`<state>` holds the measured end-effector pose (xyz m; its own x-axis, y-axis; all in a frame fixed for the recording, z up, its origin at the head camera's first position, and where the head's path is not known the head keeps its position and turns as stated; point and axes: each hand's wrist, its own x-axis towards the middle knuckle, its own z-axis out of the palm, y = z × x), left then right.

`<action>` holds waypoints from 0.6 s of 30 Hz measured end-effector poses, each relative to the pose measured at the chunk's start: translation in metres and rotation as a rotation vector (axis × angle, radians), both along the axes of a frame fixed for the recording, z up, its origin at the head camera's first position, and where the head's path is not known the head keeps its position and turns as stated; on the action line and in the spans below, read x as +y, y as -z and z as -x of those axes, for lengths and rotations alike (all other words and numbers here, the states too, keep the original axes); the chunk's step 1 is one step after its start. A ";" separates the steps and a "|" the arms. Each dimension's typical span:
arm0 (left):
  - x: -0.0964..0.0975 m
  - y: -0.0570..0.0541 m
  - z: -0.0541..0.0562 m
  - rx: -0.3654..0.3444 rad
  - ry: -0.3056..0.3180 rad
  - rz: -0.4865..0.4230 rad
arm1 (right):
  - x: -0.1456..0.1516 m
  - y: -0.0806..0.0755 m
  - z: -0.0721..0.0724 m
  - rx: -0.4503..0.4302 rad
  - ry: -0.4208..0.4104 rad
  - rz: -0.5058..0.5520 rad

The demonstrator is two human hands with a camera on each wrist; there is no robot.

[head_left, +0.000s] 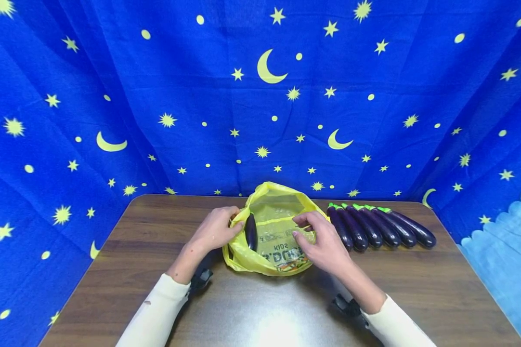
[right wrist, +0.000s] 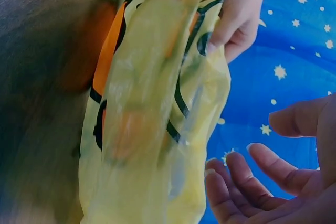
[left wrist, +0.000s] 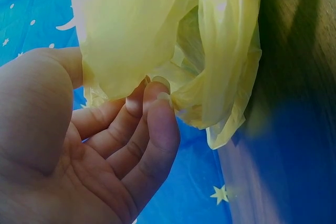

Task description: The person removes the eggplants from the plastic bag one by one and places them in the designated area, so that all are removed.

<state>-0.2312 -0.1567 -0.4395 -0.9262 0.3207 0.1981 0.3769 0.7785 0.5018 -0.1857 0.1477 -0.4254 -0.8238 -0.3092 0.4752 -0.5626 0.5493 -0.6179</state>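
A yellow plastic bag [head_left: 248, 262] stands with its mouth wide toward me, dark print showing on its inner wall. One eggplant [head_left: 251, 232] is inside, along the left wall. My left hand [head_left: 217, 229] grips the bag's left rim; in the left wrist view the thumb tip is hidden behind the yellow film [left wrist: 136, 30] and the fingers curl at its lower edge. At the right side of the mouth, my right hand [head_left: 325, 243] holds nothing. Its fingers [right wrist: 239, 174] are spread and relaxed close beside the bag in the right wrist view.
Several eggplants [head_left: 369, 226] lie side by side in a slanted row right of the bag, green stem ends toward the back. Everything rests on a brown wooden table [head_left: 416, 289]. A blue curtain [head_left: 226, 101] with stars and moons hangs behind its back edge.
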 end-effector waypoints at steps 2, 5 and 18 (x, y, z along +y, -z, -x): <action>0.000 0.000 0.000 -0.001 0.002 0.001 | -0.004 0.001 0.001 -0.018 -0.011 0.008; 0.001 0.000 0.000 -0.002 0.004 0.000 | -0.010 0.004 0.002 -0.051 -0.022 0.019; 0.002 0.001 0.000 -0.007 0.000 0.003 | -0.038 0.010 0.003 -0.152 -0.053 -0.009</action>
<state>-0.2315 -0.1551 -0.4403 -0.9274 0.3218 0.1908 0.3739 0.7801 0.5017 -0.1882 0.1102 -0.4357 -0.8684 -0.3579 0.3432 -0.4913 0.5271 -0.6934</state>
